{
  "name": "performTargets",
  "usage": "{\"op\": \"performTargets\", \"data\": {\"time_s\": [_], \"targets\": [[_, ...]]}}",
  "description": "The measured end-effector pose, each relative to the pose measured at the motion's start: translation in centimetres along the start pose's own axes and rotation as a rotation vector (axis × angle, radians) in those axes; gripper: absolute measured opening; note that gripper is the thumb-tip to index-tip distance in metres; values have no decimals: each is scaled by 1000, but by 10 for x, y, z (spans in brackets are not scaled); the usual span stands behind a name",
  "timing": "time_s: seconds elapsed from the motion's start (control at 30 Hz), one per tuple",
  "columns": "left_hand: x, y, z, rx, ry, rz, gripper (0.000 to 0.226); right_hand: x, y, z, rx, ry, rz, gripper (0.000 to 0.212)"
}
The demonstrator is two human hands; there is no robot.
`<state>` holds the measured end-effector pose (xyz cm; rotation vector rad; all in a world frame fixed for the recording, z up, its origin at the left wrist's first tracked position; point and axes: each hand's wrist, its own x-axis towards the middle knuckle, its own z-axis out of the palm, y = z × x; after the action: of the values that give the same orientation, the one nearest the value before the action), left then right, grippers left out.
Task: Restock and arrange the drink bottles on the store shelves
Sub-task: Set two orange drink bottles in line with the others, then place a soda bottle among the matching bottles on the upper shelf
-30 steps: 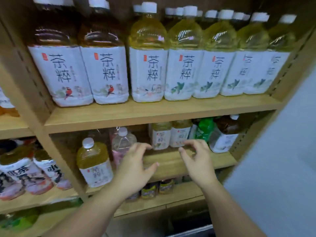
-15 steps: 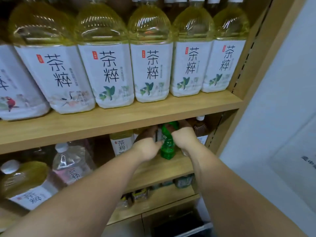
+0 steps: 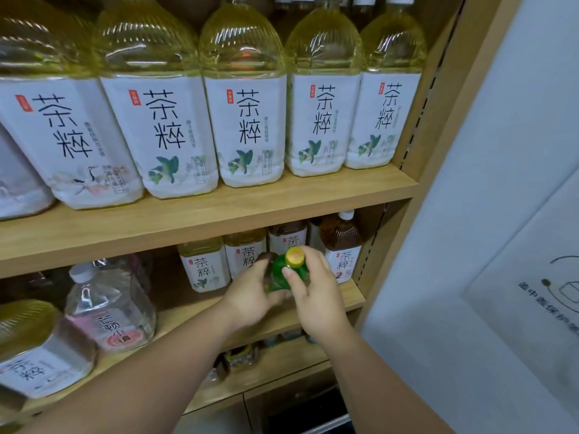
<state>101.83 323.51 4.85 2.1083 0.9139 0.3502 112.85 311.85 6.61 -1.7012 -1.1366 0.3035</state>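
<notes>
Gripping the green bottle (image 3: 277, 275), left hand (image 3: 250, 297) and right hand (image 3: 318, 296) have pulled it forward.

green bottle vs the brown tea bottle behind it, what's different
The green bottle has an orange-yellow cap, the brown tea bottle a white one. Left hand and right hand hold the green bottle; the brown tea bottle stands untouched. Both are capped.

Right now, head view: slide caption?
Left hand and right hand hold a green bottle before small tea bottles, under a shelf of large tea bottles.
</notes>
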Motion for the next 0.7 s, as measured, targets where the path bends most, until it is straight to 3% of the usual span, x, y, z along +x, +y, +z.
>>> {"op": "performTargets", "data": {"time_s": [0.2, 0.33, 0.7], "targets": [[-26, 27, -17, -13, 23, 132, 74, -2, -44, -34, 30, 51, -51, 27], [-47, 59, -42, -33, 31, 257, 85, 2, -96, -71, 147, 15, -76, 10], [-119, 172, -144, -238, 297, 626, 67, 11, -261, -149, 138, 60, -433, 23]]}}
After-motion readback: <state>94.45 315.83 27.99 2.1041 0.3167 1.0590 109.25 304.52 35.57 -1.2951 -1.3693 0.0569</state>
